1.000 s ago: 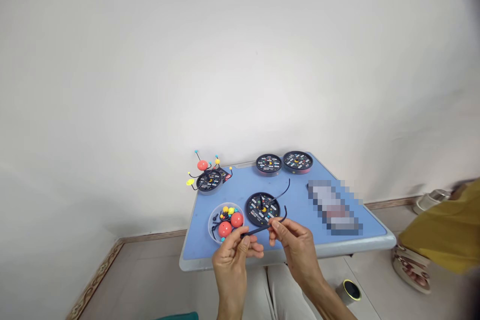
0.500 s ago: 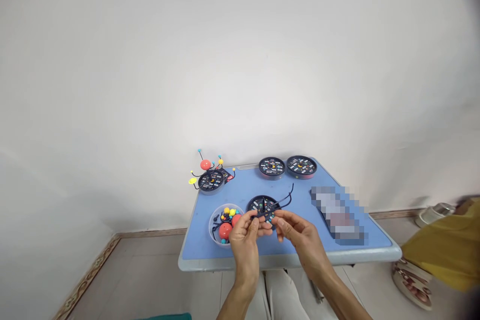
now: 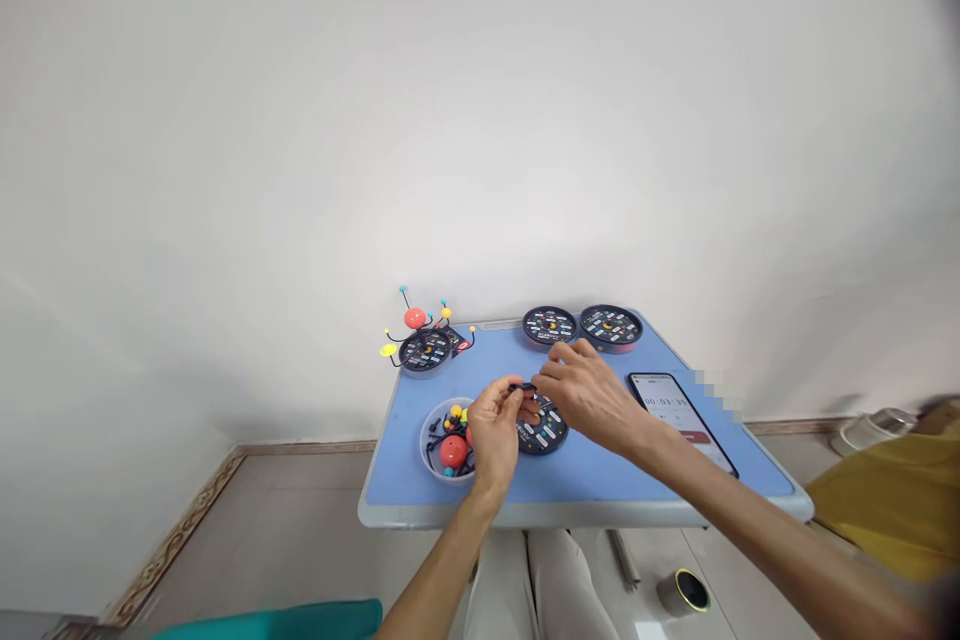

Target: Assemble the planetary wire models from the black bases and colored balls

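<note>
Over the middle of a small blue table [image 3: 600, 480], my left hand [image 3: 495, 430] and my right hand [image 3: 589, 395] meet above a black round disc [image 3: 547, 433]. Both pinch a thin black curved rod [image 3: 523, 387] between their fingertips. Just left of my left hand sits a clear round dish [image 3: 439, 440] with red, yellow and blue balls and black rods in it.
At the table's back left corner stands an assembled disc with balls on rods [image 3: 424, 340]. Two more black discs [image 3: 551, 325] [image 3: 611, 325] lie at the back. A phone [image 3: 675, 410] lies on the right. A roll of tape [image 3: 682, 592] is on the floor.
Both hands have moved away from me and up over the middle disc with the black rod. The view shifted, and the phone's screen now shows.
</note>
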The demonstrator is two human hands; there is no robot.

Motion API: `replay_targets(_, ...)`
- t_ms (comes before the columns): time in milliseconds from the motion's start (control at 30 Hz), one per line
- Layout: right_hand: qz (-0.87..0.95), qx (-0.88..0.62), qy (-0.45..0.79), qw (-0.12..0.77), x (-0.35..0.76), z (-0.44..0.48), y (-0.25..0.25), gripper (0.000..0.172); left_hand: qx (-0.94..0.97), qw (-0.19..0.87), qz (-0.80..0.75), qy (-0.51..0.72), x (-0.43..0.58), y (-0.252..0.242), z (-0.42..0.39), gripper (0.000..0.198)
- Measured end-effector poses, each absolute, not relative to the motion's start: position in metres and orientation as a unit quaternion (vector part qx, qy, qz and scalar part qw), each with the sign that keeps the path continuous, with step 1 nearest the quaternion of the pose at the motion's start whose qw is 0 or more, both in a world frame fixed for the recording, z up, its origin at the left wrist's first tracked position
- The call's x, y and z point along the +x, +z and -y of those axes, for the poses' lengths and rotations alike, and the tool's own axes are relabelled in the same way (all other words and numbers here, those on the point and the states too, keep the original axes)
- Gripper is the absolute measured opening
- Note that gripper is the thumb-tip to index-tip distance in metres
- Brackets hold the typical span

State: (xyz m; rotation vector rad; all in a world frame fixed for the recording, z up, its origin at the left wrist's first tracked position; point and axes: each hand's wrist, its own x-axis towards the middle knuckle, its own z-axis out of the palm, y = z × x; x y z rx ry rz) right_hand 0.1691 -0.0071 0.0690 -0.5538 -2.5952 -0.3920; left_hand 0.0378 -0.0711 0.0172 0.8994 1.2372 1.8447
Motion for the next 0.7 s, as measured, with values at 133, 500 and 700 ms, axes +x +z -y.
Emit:
replay_targets(133, 0.962, -0.184, -0.136, 0.151, 0.162, -0.018, 0.080, 0.022, 0.371, 0.355, -0.493, 0.702, 0.037, 0.020, 0.059, 0.028)
replay_targets(500, 0.981, -0.060, -0.125, 0.138, 0.149, -0.059, 0.072, 0.022, 0.442, 0.149, -0.606, 0.644, 0.037, -0.013, 0.059, 0.016)
replay_targets(700, 0.918, -0.252, -0.099, 0.290, 0.154, -0.036, 0.064, 0.027, 0.472, 0.007, -0.632, 0.614, 0.044, -0.022, 0.053, 0.010)
